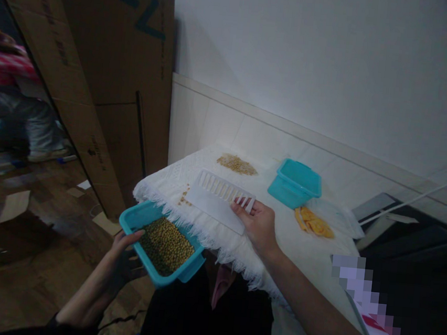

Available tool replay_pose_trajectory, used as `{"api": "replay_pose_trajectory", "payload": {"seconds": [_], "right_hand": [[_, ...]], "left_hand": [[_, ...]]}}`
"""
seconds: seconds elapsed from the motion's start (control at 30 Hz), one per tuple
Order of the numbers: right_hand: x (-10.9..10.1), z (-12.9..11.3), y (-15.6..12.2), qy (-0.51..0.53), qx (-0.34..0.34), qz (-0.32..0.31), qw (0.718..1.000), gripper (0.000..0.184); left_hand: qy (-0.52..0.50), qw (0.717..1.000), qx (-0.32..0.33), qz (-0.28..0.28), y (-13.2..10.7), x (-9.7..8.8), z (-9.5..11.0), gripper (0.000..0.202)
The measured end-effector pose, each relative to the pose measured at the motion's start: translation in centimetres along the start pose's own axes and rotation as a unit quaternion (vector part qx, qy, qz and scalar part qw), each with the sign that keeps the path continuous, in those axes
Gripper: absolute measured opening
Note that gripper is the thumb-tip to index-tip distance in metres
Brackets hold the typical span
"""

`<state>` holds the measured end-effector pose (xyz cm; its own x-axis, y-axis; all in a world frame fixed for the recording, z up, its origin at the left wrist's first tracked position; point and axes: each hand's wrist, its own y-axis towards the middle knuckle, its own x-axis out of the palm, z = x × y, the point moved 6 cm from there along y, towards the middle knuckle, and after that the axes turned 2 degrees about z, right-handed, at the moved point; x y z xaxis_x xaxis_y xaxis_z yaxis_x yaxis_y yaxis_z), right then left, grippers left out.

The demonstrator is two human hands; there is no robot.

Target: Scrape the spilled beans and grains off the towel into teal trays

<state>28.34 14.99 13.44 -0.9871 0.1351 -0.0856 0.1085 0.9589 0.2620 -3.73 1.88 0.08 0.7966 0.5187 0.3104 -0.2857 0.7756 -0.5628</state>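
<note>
My left hand [124,255] grips the left wall of a turquoise plastic box [152,275], thumb over its rim. Inside lie many yellowish soybeans [174,242], looking darker green towards the hand. The box is held at the table's front edge, below the fringe of the white cloth [206,221]. In my right hand [257,223] is a flat white plastic scraper with a row of slots [214,199], pinched at its right end and low over the cloth. A few loose soybeans [184,195] lie beside its left end. Behind it spreads a pile of soybeans [236,163].
A second turquoise box [292,187] stands at the back right of the table, beside a crumpled yellow cloth-like thing [313,222] and a clear lid [343,218]. A tall cardboard box [133,74] rises at the left. Beyond it sits another person [20,100].
</note>
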Motion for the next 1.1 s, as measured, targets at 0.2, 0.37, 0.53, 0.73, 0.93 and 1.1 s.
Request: {"api": "replay_pose_trajectory", "payload": {"seconds": [0.2, 0.37, 0.53, 0.73, 0.93, 1.1], "right_hand": [[-0.4, 0.2, 0.0, -0.019, -0.009, 0.0, 1.0, 0.04], [-0.4, 0.3, -0.8, -0.022, -0.008, -0.02, 1.0, 0.038], [0.4, 0.2, -1.4, -0.013, 0.0, -0.03, 0.999, 0.036], [-0.1, 1.3, -0.8, -0.01, 0.012, -0.012, 1.0, 0.039], [-1.7, 2.2, 0.6, -0.012, 0.006, 0.037, 0.999, 0.047], [-1.1, 1.4, 0.1, -0.003, 0.001, 0.032, 0.999, 0.048]], "left_hand": [[0.004, 1.0, 0.003, 0.003, 0.2, -0.1, -0.1, 0.088], [0.002, 1.0, 0.002, 0.005, 0.5, -0.2, -0.3, 0.087], [0.001, 1.0, -0.002, 0.007, 0.4, -0.2, -0.2, 0.084], [0.005, 1.0, -0.003, -0.002, 0.3, -0.1, -0.1, 0.091], [0.002, 1.0, -0.006, -0.007, 0.7, -0.4, -0.3, 0.094], [-0.003, 1.0, -0.012, -0.019, 0.5, -0.4, 0.0, 0.095]]}}
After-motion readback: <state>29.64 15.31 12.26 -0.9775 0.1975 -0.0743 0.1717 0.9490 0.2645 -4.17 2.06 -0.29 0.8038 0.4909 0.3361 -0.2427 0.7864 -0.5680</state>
